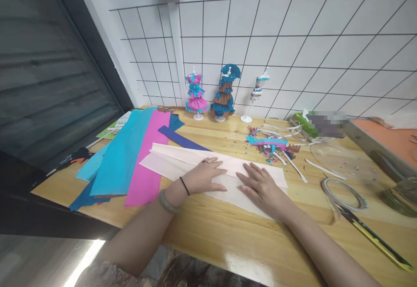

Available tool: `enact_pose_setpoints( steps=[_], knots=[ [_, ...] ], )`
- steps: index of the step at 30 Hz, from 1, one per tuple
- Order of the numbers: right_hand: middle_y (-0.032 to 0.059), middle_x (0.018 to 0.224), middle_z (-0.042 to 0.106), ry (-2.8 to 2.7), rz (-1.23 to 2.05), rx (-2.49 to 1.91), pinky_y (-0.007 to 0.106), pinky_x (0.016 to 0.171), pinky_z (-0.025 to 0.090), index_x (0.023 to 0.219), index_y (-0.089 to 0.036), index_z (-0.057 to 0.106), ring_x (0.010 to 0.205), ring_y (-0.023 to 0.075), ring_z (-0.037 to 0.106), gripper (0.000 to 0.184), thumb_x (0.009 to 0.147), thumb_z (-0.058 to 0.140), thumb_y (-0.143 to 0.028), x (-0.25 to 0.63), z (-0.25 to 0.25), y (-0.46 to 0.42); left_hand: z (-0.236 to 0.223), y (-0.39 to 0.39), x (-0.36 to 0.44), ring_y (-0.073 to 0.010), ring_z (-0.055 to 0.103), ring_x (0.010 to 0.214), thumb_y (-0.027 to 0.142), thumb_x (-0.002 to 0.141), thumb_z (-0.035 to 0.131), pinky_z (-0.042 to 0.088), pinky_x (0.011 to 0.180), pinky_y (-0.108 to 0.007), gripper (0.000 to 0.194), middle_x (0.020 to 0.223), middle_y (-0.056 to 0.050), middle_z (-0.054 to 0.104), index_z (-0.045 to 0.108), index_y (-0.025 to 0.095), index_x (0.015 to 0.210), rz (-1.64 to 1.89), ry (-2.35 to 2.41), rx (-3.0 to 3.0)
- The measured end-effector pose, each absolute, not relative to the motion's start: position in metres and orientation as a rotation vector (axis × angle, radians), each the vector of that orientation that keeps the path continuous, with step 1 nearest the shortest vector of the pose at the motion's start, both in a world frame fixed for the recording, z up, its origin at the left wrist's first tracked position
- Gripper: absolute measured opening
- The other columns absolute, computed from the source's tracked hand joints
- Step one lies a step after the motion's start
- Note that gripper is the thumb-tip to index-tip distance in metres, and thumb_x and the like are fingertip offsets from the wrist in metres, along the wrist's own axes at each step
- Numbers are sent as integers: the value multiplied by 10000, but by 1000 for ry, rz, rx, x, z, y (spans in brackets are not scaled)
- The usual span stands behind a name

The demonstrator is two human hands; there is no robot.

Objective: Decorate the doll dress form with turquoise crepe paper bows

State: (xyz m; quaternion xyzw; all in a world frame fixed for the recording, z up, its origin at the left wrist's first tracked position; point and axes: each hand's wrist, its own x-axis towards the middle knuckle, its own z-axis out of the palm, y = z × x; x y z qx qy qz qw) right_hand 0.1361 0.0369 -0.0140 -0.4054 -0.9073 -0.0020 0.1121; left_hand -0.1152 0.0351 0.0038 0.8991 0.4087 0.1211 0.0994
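Both my hands palm-down, fingers spread, nothing pinched. Left hand (pixel 206 176) and right hand (pixel 260 187) rest on the pale paper (pixel 176 157), which sits right under them and runs out past both sides. A lengthwise line crosses it between my hands; can't tell if it's a fold or a layer edge. Its left end overlaps the pink sheet (pixel 143 174), left of my left hand; blue sheet (pixel 120 156) beside that, scissors (pixel 78 155) farther left. Navy strip (pixel 185 140) just beyond my left hand, near end meeting the paper's far edge. Scraps (pixel 269 143) beyond my right hand. Tape roll (pixel 325 187) to its right, cutter (pixel 374 236) just nearer me. Three dress stands (pixel 224 94) upright, well beyond both hands.
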Motion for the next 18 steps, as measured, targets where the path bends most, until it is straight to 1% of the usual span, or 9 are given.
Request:
enact_pose_setpoints(
  steps=[3, 6, 9, 14, 18],
  knots=[
    [92, 1246, 530, -2532, -10, -1201, 485, 943, 353, 1159, -246, 570, 1194, 271, 413, 388, 896, 323, -388, 147, -12, 50, 0, 36, -116, -305, 230, 1293, 679, 640, 520, 190, 1043, -452, 793, 1372, -121, 354, 420, 227, 1283, 318, 1207, 2641],
    [90, 1082, 632, -2430, -1, -1255, 419, 898, 402, 1071, -212, 616, 1052, 241, 528, 367, 896, 324, -349, 165, -12, 65, -2, 36, -117, -316, 182, 1309, 699, 604, 533, 161, 1045, -477, 849, 1395, -120, 312, 386, 241, 1304, 287, 1189, 2613],
    [92, 1014, 647, -2394, -27, -1360, 396, 821, 430, 983, -212, 646, 958, 245, 563, 334, 867, 377, -372, 181, -15, 74, -1, 36, -117, -328, 168, 1311, 700, 581, 552, 152, 1043, -492, 873, 1400, -126, 299, 384, 245, 1306, 281, 1168, 2604],
    [117, 1025, 618, -2398, -121, -1446, 409, 790, 408, 1043, -204, 630, 951, 277, 534, 344, 825, 440, -390, 187, -19, 77, 1, 36, -118, -332, 160, 1312, 692, 588, 553, 157, 1040, -498, 819, 1407, -124, 284, 423, 275, 1280, 264, 1152, 2608],
    [103, 904, 633, -2426, -58, -1432, 373, 749, 402, 1004, -217, 641, 854, 246, 554, 303, 823, 441, -356, 184, -17, 77, 2, 35, -117, -336, 171, 1308, 686, 598, 550, 164, 1038, -503, 782, 1407, -114, 289, 450, 283, 1261, 273, 1151, 2619]
  ],
)
